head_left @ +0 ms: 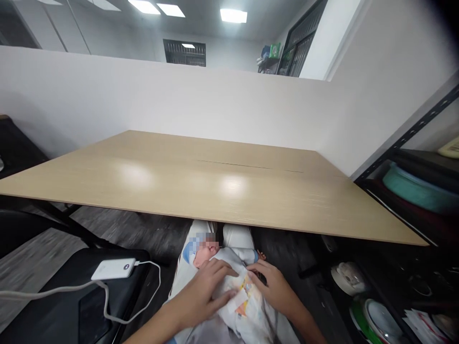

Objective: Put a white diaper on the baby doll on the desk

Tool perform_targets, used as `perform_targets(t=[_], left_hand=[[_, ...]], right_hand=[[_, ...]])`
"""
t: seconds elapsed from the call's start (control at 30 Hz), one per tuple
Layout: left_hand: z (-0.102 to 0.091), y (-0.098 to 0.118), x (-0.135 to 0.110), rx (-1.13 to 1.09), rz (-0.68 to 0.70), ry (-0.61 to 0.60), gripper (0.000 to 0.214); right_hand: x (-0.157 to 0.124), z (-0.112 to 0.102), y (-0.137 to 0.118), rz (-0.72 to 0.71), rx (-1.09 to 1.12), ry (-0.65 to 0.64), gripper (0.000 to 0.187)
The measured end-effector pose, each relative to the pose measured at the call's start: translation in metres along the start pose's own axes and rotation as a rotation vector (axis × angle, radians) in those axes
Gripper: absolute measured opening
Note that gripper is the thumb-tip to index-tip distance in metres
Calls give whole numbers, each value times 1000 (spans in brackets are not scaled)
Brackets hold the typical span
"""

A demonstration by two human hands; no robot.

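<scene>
A baby doll or baby (233,260), I cannot tell which, lies on my lap in pale grey clothing with blue cuffs and a blue cap. Its face is blurred out. Around its lower body is a white diaper (247,317) with an orange and yellow print on the front. My left hand (210,289) rests over the near side of the body, thumb and fingers spread at the diaper's front. On the opposite side, my right hand (274,286) touches the diaper's upper edge, thumb and forefinger apart.
A wooden table (179,177) spans the view just beyond my knees. To the left, a black chair (57,267) carries a white power bank (113,269) with a cable and a dark phone (93,313). Shelving with a teal basin (416,188) stands at the right.
</scene>
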State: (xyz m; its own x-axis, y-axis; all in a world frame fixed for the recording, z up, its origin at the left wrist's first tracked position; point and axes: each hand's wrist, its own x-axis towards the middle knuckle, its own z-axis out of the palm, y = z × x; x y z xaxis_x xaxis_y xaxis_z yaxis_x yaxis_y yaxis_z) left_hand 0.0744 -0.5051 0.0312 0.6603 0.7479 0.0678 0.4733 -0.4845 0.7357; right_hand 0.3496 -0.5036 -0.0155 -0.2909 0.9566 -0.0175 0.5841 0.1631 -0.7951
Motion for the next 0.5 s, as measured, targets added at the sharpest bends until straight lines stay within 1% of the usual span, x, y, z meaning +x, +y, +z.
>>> perform_targets(t=[0.03,0.1,0.2,0.27,0.33,0.4,0.47,0.5], left_hand=[[5,-3,10,-35,50,-25,35],[15,-11,22,-46,98,-60,35],[26,-19,28,-60,86,-62,30],[29,-19,30,-93,76,-52,24],[28,-15,31,-129,73,-31,17],[24,-12,29,-172,85,-17,12],[18,-13,21,-219,91,-35,11],[15,-14,15,-247,82,-74,13]], right_hand=[[1,2,2,-14,-6,6,31],[3,3,10,-34,0,10,30],[10,0,31,-27,-4,52,28],[17,-3,45,-2,-64,114,28],[24,-6,50,11,-113,154,29],[27,-5,40,-23,-100,124,29],[24,-2,19,-101,-35,13,29],[21,0,7,-136,-8,-54,29]])
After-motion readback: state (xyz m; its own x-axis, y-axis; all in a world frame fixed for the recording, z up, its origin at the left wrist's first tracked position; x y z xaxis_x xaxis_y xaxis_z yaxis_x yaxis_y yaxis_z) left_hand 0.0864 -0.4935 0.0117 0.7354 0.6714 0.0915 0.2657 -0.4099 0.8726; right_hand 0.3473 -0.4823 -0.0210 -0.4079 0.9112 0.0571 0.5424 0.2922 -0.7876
